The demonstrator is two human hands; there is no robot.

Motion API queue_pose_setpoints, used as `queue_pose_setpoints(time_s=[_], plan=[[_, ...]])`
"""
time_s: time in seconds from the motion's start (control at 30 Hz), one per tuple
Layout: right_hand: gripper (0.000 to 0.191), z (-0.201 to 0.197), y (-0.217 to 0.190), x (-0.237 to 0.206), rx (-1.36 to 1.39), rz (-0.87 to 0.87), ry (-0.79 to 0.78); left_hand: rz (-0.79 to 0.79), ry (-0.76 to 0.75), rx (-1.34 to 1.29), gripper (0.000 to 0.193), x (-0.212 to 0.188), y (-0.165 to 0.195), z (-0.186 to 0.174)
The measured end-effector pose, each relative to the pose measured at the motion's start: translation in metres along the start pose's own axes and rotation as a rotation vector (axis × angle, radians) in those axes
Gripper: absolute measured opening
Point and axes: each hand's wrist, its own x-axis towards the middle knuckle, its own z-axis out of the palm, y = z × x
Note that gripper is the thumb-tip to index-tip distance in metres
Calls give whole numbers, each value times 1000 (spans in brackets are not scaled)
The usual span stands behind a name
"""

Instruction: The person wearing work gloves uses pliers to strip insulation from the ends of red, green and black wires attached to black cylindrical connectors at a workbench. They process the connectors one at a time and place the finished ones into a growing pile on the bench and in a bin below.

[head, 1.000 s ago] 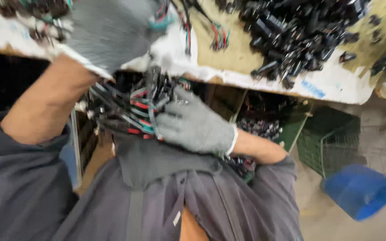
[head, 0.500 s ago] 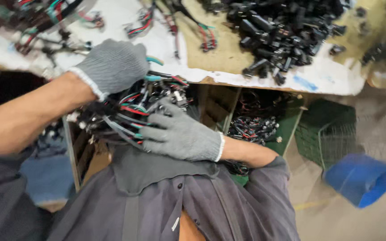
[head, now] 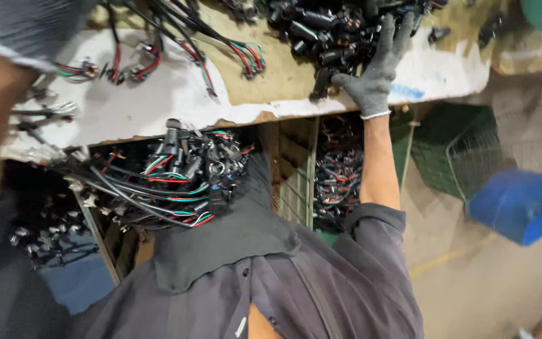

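The right hand point(head: 377, 66) has left the wire bundle point(head: 170, 179), now spread open on black connectors point(head: 321, 31); left hand point(head: 23, 25) has risen, its grip unseen.

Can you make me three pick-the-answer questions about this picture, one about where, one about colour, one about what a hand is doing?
1. Where does the wire bundle lie?
A. in the person's lap
B. on the floor
C. in the blue bin

2. What colour is the bin?
A. red
B. blue
C. yellow

3. What is the right hand doing?
A. resting in the lap
B. holding a cup
C. reaching onto the black connectors

Answers: 1 A, it rests below the table edge. 2 B, plainly blue. 3 C, gloved fingers spread on the pile.
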Motion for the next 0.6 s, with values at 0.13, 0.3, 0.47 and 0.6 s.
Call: queue_pose_setpoints(time_s=[0.13,0.3,0.47,0.6], plan=[[137,40,-24,17,-64,39,50,-101,55,150,20,9,26,-8],[126,69,-64,24,-11,69,123,-121,28,-87,30,-23,65,-1],[123,89,-104,26,-54,76,184,-137,-48,-46,16,-46,69,16],[123,111,-130,24,-103,52,159,-56,-9,-88,11,-48,71,12]])
